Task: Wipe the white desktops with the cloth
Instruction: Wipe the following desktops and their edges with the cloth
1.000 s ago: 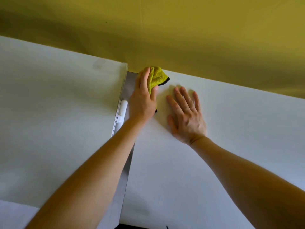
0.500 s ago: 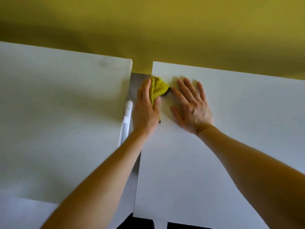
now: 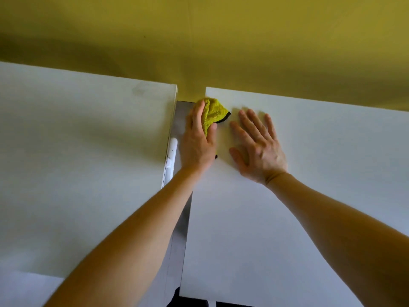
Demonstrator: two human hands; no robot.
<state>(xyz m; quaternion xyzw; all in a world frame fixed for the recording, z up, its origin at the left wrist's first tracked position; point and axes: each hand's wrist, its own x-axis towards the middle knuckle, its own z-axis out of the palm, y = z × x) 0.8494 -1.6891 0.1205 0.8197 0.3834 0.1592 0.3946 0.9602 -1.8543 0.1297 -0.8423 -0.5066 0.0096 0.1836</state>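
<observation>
Gripping the yellow cloth (image 3: 213, 114) in my left hand (image 3: 198, 140) at the far corner of the right counter (image 3: 287, 218), right hand (image 3: 259, 149) flat beside it, fingers spread — wiping past the edge could drop it into the gap (image 3: 180, 218).

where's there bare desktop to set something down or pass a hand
Left desktop: bare from wall to near edge. Right desktop: bare right of and nearer than the right hand. Crowded at its far left corner, where the left hand holds the cloth.
</observation>
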